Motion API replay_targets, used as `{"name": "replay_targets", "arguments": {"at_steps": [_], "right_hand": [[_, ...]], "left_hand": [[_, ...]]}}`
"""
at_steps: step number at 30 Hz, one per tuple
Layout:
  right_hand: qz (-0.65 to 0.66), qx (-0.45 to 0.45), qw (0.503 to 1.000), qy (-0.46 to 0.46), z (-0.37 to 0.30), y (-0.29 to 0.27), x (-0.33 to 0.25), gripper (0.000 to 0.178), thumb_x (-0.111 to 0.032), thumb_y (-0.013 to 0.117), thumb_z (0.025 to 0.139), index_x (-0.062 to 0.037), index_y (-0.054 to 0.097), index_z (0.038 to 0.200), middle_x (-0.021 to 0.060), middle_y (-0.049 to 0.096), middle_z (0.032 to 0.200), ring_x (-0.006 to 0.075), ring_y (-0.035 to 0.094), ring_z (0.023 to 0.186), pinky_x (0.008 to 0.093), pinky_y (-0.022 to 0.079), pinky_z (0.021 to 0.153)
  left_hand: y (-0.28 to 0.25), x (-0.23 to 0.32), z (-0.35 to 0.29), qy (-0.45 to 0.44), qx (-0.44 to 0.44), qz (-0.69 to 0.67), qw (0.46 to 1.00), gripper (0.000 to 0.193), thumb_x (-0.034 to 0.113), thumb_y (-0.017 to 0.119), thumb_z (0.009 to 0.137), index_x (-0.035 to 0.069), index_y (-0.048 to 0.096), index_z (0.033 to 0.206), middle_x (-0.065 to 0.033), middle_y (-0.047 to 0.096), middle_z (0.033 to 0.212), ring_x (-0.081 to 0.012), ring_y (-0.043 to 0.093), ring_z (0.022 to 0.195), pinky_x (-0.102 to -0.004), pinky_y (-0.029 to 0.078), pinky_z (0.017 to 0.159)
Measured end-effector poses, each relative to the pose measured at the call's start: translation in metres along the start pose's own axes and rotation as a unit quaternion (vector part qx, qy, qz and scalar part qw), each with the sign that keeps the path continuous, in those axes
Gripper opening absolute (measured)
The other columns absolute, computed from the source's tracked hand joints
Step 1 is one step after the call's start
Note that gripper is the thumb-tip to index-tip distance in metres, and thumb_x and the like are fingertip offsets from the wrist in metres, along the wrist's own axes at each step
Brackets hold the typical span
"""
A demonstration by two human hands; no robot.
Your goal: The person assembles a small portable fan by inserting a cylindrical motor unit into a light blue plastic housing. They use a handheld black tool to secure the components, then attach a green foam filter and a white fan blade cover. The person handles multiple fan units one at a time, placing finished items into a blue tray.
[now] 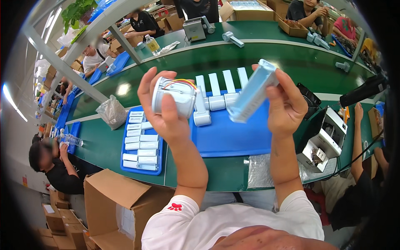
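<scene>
My left hand (168, 123) is wrapped round a white cylindrical housing (180, 101) with thin red and yellow wires along its top edge. In my right hand (287, 109), held between thumb and fingers, is a long pale-blue plastic handle shell (253, 95), tilted and apart from the housing. Both pieces are raised above a large blue tray (231, 137). Along that tray's far side stand several white cylindrical units with handles (216, 102). Further left, a smaller blue tray (142, 170) carries rows of pale handle pieces (147, 159).
A bag (112, 112) lies on the green bench at left. An open carton (110, 200) stands below. At right are a white-and-black machine (323, 139), a black device (308, 100) and bubble wrap (260, 171). Co-workers sit around the benches.
</scene>
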State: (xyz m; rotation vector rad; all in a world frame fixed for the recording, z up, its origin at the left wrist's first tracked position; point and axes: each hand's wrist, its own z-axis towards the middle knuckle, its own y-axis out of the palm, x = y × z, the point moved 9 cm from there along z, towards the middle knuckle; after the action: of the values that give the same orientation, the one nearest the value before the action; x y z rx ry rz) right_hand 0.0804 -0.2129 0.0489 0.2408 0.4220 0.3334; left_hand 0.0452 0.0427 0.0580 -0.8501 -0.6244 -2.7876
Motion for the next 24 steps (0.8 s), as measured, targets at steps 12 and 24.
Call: {"name": "replay_targets", "arguments": {"at_steps": [12,24], "right_hand": [[0.199,-0.067,0.963,0.170,-0.025,0.005,0.013,0.056,-0.022,0.065,0.094,-0.0022,0.052,0.145,0.0304,0.062,0.117,0.0282,0.065,0.085,0.0318,0.054,0.062],[0.026,-0.026,0.996,0.082,-0.020,-0.011,0.013,0.082,-0.043,0.081,0.086,0.0096,0.048,0.139,0.0113,0.064,0.087,0.0125,0.054,0.058,0.0232,0.042,0.048]], "left_hand": [[0.003,-0.007,0.000,-0.047,-0.016,-0.017,0.999,0.049,0.012,0.077,0.085,0.004,0.057,0.130,-0.0083,0.065,0.112,-0.0125,0.062,0.101,-0.0276,0.052,0.087],[0.018,0.000,-0.006,-0.009,-0.046,0.032,0.998,0.044,0.010,0.072,0.088,0.002,0.058,0.129,-0.0104,0.067,0.113,-0.0153,0.067,0.095,-0.0292,0.055,0.085]]}}
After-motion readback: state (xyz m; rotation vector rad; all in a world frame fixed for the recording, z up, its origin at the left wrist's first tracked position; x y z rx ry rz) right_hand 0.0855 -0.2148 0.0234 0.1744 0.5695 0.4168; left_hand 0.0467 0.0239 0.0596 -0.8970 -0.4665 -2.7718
